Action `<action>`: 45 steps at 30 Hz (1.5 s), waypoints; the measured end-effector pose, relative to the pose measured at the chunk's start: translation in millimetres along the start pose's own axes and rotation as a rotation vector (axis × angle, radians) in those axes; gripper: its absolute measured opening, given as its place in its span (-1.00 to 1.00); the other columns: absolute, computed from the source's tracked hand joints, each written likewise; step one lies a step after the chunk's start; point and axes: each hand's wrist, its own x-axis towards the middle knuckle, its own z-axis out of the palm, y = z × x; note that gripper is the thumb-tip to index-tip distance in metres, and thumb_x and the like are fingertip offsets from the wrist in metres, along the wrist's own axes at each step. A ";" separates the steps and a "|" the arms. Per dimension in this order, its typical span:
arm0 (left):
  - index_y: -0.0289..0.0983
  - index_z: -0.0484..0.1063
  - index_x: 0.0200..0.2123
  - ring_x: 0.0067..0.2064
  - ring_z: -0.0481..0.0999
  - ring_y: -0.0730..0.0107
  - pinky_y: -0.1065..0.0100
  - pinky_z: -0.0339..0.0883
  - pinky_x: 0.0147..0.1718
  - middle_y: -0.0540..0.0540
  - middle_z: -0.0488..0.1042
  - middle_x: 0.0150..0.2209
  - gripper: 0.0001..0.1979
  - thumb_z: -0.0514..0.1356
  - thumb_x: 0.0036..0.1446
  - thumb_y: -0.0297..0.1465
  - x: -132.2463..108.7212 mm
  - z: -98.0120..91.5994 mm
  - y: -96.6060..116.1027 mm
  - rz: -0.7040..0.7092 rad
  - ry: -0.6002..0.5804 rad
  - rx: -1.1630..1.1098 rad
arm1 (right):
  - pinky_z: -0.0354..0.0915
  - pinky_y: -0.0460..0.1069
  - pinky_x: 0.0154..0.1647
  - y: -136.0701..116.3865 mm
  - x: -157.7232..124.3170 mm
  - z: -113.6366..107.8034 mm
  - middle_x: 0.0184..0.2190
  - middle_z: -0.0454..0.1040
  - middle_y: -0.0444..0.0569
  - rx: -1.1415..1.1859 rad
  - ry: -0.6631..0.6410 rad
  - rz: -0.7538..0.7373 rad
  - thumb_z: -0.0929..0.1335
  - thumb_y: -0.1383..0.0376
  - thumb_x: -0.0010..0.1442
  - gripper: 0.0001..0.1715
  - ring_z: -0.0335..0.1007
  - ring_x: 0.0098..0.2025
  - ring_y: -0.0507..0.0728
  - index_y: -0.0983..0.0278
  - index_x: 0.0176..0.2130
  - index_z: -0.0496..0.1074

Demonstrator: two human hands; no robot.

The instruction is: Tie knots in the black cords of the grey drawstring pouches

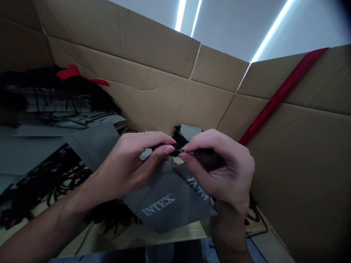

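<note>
In the middle of the head view, my left hand [134, 157] and my right hand [225, 164] face each other with a small gap between the fingertips. Both pinch a small black cord piece [179, 145] between thumb and forefinger; its exact shape is too dark to make out. Just below it, a flat grey pouch [167, 204] printed "INTEX" lies tilted, one corner up near my left thumb. A second grey INTEX pouch [189, 175] shows behind it, partly covered by my right hand. Whether the cord belongs to either pouch I cannot tell.
Stacked grey pouches [93, 142] with black cords [74, 175] fill the left side, a red strip [68, 73] on top. Cardboard walls [153, 91] enclose the wooden table [175, 235]. A dark red band [282, 95] crosses the right wall. More cords [256, 215] lie at right.
</note>
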 end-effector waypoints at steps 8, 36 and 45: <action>-0.26 0.70 -0.03 -0.30 0.66 0.43 0.41 0.44 -0.30 -0.03 0.74 -0.26 -0.91 0.36 0.62 -0.45 -3.3 12.8 -5.0 0.059 0.074 -0.011 | 0.68 0.09 -0.03 -5.0 0.2 11.4 -0.10 0.81 -0.07 -0.095 0.019 -0.008 0.58 0.41 0.50 -0.80 0.74 -0.14 0.17 0.10 0.00 0.67; -0.19 0.60 0.07 -0.11 0.80 0.42 0.54 0.67 -0.06 -0.03 0.76 0.03 -0.70 0.33 0.49 -0.70 -18.7 0.1 19.3 0.147 0.040 0.296 | 0.56 -0.02 -0.11 0.1 0.4 14.7 -0.18 0.76 -0.11 -0.136 -0.020 -0.106 0.54 0.51 0.34 -0.76 0.68 -0.19 0.09 0.21 -0.07 0.62; -0.19 0.52 0.12 -0.05 0.79 0.46 0.59 0.66 0.02 -0.02 0.70 0.08 -0.69 0.30 0.51 -0.69 -13.8 -8.8 14.6 0.212 -0.066 0.295 | 0.56 0.00 -0.11 -0.4 -1.9 17.9 -0.18 0.75 -0.09 -0.152 0.020 -0.161 0.52 0.51 0.35 -0.75 0.64 -0.19 0.11 0.21 -0.05 0.60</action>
